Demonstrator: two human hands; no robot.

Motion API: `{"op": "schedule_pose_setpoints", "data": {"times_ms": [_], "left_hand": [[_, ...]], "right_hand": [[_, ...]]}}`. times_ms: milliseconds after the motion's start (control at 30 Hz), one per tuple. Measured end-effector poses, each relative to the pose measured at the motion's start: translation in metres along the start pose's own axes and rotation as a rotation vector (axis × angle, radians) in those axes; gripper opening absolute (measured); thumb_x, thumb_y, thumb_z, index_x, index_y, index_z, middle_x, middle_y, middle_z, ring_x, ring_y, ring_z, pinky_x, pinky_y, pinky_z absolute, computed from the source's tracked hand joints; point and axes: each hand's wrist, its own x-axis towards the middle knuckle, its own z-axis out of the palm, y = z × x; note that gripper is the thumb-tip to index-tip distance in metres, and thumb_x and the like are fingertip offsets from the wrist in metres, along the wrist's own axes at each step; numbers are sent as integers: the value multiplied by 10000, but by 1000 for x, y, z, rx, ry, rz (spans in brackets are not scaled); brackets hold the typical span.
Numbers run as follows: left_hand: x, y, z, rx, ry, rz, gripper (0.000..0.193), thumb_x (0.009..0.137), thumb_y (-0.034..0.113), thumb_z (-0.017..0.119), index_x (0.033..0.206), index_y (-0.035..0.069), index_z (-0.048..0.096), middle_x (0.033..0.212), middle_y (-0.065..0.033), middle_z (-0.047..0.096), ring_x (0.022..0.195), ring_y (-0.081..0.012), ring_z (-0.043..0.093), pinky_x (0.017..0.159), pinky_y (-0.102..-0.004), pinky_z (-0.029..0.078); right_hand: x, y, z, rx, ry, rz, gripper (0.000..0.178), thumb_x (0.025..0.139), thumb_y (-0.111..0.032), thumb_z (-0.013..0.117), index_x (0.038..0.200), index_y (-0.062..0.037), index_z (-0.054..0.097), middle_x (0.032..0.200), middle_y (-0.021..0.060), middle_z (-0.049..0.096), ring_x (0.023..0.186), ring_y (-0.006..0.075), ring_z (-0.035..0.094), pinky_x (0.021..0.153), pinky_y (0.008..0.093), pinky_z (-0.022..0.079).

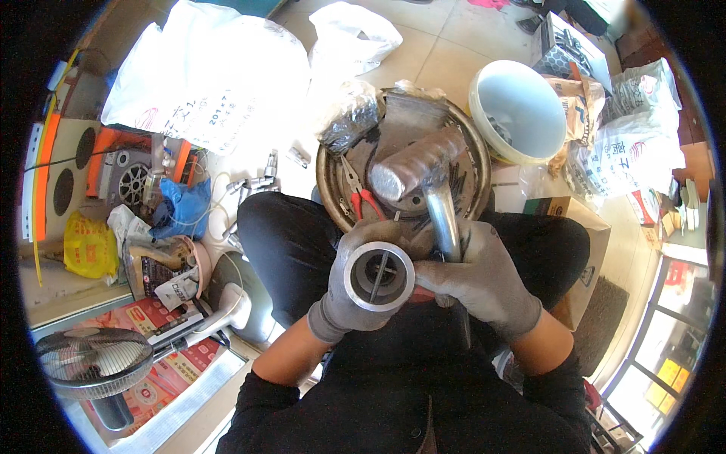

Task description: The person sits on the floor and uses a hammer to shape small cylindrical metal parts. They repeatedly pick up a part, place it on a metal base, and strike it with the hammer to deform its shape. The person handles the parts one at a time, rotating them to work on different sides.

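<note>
**benchrat:** So what's actually in the hands here? Looks like a mess of metal at frame centre.

**spannerjo:** Two things. The left hand [349, 299], grey knit glove, is wrapped shut around a short metal cylinder housing [379, 276] sitting just below the middle of the frame. Its open end faces straight up at the camera, so the long axis runs pretty much toward the lens; you can see down the bore to some dark part inside. The right hand [476, 280], same kind of glove, is closed around the handle of a steel hammer [423, 178].

**benchrat:** Which way's the hammer lying?

**spannerjo:** The handle climbs from the right fist toward upper centre, and the head sits crosswise above, tilted from lower left to upper right. So the head is up-frame of the housing, well clear of its rim, over the round metal tray [330, 181] with the red-handled pliers [357, 193] in it. The right hand is the nearer one to the hammer head, obviously; the left just cradles the housing.

**benchrat:** Hands touching?

**spannerjo:** Looks like it. The fists are pressed side by side right at the housing, both forearms coming up from the lower edge, elbows out, over the lap. The white plastic bucket [518, 110] sits upper right.
</note>
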Motion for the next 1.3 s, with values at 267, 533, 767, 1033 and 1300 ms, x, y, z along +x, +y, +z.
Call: {"op": "schedule_pose_setpoints", "data": {"times_ms": [267,533,767,1033,1300], "left_hand": [[1,0,-5,125,-53,128,666,648,184,885,1226,14,600,1297,-189,537,1179,-359,558,1002,-444,445],[8,6,0,86,-24,124,684,658,211,909,1222,27,568,1219,-139,551,1081,-327,578,926,-429,467],[14,11,5,122,39,187,674,659,169,901,1222,36,556,1148,-129,589,1000,-311,612,832,-407,507],[17,8,2,129,5,239,608,626,176,900,1148,40,619,1170,-138,602,932,-331,628,752,-420,526],[20,12,-3,220,-12,246,598,642,196,891,1145,26,616,1142,-151,625,907,-318,656,721,-394,553]], "right_hand": [[0,1,1,41,2,-89,367,844,-221,792,1078,-13,602,777,15,643,641,64,596,547,223,497],[0,4,-6,67,-57,-86,381,833,-248,796,1065,-18,602,742,3,626,616,67,582,540,227,487],[1,11,-8,128,-56,-66,371,848,-235,790,1080,-11,604,771,15,643,624,71,590,547,224,487],[-1,13,-3,111,19,-105,310,862,-170,777,1080,-5,630,814,12,669,649,61,597,555,220,480],[4,22,-2,43,64,-160,298,877,-201,769,1044,-2,623,734,11,636,572,68,567,504,222,447]]}}
